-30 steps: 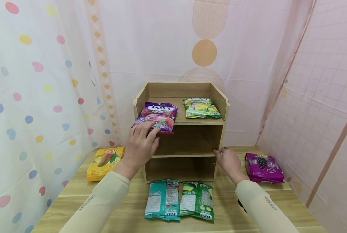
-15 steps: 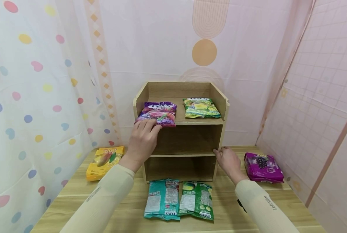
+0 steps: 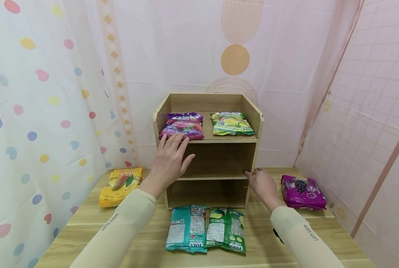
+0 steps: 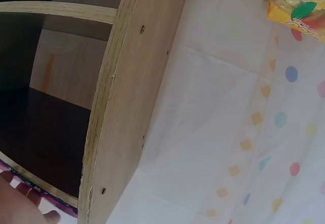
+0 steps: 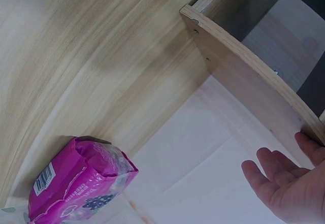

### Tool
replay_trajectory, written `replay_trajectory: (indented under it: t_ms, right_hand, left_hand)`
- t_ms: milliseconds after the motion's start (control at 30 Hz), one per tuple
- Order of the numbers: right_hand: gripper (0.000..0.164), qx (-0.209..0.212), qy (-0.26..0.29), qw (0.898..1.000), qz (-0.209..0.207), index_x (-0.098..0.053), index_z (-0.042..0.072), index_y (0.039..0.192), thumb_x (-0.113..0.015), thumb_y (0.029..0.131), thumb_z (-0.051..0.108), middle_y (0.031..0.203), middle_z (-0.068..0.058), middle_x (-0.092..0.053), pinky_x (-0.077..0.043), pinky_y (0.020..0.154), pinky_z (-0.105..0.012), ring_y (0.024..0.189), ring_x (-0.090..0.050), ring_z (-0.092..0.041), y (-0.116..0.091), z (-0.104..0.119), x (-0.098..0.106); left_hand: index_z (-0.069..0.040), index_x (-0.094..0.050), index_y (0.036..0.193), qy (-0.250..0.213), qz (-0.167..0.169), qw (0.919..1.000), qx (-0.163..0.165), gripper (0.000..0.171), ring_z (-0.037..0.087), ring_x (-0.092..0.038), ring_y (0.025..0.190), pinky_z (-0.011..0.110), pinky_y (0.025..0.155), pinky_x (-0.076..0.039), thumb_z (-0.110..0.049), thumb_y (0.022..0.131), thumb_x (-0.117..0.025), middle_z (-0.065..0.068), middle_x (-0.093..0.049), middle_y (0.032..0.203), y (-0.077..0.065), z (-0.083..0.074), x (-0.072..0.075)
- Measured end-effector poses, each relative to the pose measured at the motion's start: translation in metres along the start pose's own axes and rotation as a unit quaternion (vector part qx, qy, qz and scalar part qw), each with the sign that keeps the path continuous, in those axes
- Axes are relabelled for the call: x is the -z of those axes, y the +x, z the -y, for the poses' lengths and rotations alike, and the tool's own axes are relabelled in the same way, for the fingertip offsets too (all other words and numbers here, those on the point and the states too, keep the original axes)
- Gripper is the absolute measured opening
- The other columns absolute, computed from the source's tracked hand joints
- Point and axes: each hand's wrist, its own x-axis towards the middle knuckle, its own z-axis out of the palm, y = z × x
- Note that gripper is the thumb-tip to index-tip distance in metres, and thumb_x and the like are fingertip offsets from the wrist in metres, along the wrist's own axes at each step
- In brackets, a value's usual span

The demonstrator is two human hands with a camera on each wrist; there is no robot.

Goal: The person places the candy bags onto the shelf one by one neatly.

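My left hand has its fingers straight, the tips at the front edge of a purple berries candy bag. That bag lies flat on the left of the top tier of a small wooden shelf. Next to it on the right lies a yellow-green candy bag. With thumb and finger, my right hand pinches the front edge of the shelf's right side panel. Its other fingers hang loosely beside the panel in the right wrist view.
On the table, a teal bag and a green bag lie before the shelf. A yellow mango bag is at the left, a purple grape bag at the right. Patterned curtains surround the table.
The purple berries bag has slid back from overhanging the front edge onto the top tier. My left hand has moved slightly right, its fingers straightening and thumb spreading. The right hand stays put.
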Motion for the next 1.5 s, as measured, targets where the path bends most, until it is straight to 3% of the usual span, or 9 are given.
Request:
replay_trajectory:
  t_ms: [167, 300, 467, 733, 1067, 1200, 1333, 1400, 1500]
  right_hand:
    - [0.041, 0.001, -0.001, 1.000, -0.002, -0.070, 0.001, 0.092, -0.052, 0.102, 0.037, 0.130, -0.024, -0.060, -0.053, 0.069, -0.055, 0.098, -0.066, -0.042, 0.000, 0.000, 0.000]
    - [0.039, 0.004, 0.004, 1.000, -0.004, -0.066, 0.004, 0.084, -0.052, 0.102, 0.036, 0.128, -0.023, -0.061, -0.051, 0.063, -0.050, 0.086, -0.066, -0.036, 0.001, 0.000, 0.000]
    - [0.039, 0.003, 0.005, 1.000, 0.001, -0.068, 0.003, 0.088, -0.052, 0.102, 0.036, 0.130, -0.024, -0.059, -0.051, 0.062, -0.050, 0.086, -0.065, -0.036, 0.001, 0.000, 0.000]
    - [0.042, -0.001, 0.002, 1.000, 0.010, -0.071, 0.000, 0.103, -0.051, 0.103, 0.037, 0.136, -0.024, -0.056, -0.053, 0.074, -0.056, 0.108, -0.062, -0.044, 0.001, -0.001, 0.000]
    - [0.041, -0.002, 0.003, 1.000, 0.008, -0.072, 0.000, 0.102, -0.051, 0.102, 0.036, 0.134, -0.024, -0.057, -0.053, 0.075, -0.056, 0.109, -0.062, -0.044, 0.001, -0.001, 0.000]
    - [0.043, -0.005, 0.003, 1.000, 0.008, -0.071, -0.001, 0.106, -0.051, 0.102, 0.037, 0.135, -0.024, -0.057, -0.053, 0.076, -0.056, 0.110, -0.061, -0.044, 0.000, -0.001, 0.001]
    - [0.043, -0.002, 0.005, 1.000, 0.006, -0.071, -0.001, 0.105, -0.051, 0.102, 0.036, 0.134, -0.024, -0.058, -0.053, 0.076, -0.056, 0.109, -0.062, -0.044, 0.000, -0.001, 0.000]
    - [0.043, 0.002, 0.004, 1.000, 0.003, -0.072, -0.001, 0.103, -0.051, 0.102, 0.036, 0.132, -0.024, -0.059, -0.053, 0.074, -0.055, 0.107, -0.063, -0.043, 0.000, -0.001, 0.000]
    - [0.042, 0.004, 0.005, 1.000, 0.001, -0.072, 0.000, 0.098, -0.052, 0.102, 0.036, 0.129, -0.023, -0.061, -0.053, 0.070, -0.053, 0.100, -0.065, -0.041, 0.000, 0.000, 0.001]
  left_hand:
    - [-0.004, -0.044, 0.149, -0.004, 0.075, 0.9962, 0.044, 0.071, 0.034, -0.036, 0.142, 0.057, 0.118, -0.008, -0.052, 0.096, -0.055, 0.018, -0.041, 0.153, 0.001, -0.002, 0.000]
    - [-0.008, -0.036, 0.153, -0.003, 0.114, 0.9914, 0.065, 0.076, 0.032, -0.028, 0.146, 0.059, 0.117, -0.001, -0.056, 0.096, -0.052, 0.015, -0.034, 0.158, 0.003, -0.004, 0.002]
    - [-0.010, -0.035, 0.154, 0.002, 0.136, 0.9876, 0.078, 0.077, 0.031, -0.027, 0.147, 0.063, 0.115, 0.002, -0.059, 0.096, -0.049, 0.014, -0.033, 0.158, 0.008, -0.004, 0.003]
    - [-0.010, -0.035, 0.154, 0.013, 0.155, 0.9849, 0.075, 0.077, 0.031, -0.023, 0.148, 0.064, 0.114, 0.002, -0.059, 0.096, -0.049, 0.014, -0.030, 0.159, 0.009, -0.004, 0.004]
    - [-0.008, -0.038, 0.153, 0.029, 0.116, 0.9919, 0.045, 0.075, 0.034, -0.025, 0.147, 0.064, 0.115, -0.002, -0.056, 0.096, -0.052, 0.017, -0.029, 0.159, -0.007, -0.007, 0.001]
    - [-0.008, -0.044, 0.149, 0.023, 0.077, 0.9963, 0.030, 0.071, 0.035, -0.028, 0.145, 0.066, 0.114, -0.009, -0.052, 0.095, -0.058, 0.018, -0.034, 0.157, -0.020, -0.011, 0.001]
    - [-0.005, -0.053, 0.141, 0.002, 0.011, 0.9999, 0.010, 0.061, 0.039, -0.037, 0.139, 0.066, 0.110, -0.023, -0.044, 0.094, -0.061, 0.022, -0.044, 0.149, -0.044, -0.011, -0.004]
    - [-0.004, -0.057, 0.136, -0.012, -0.019, 0.9997, 0.001, 0.055, 0.041, -0.041, 0.135, 0.063, 0.107, -0.031, -0.042, 0.097, -0.056, 0.024, -0.048, 0.144, -0.060, -0.009, -0.008]
    - [-0.002, -0.060, 0.131, -0.026, -0.035, 0.9990, 0.000, 0.053, 0.042, -0.046, 0.129, 0.058, 0.101, -0.040, -0.044, 0.103, -0.042, 0.025, -0.050, 0.140, -0.087, -0.005, -0.016]
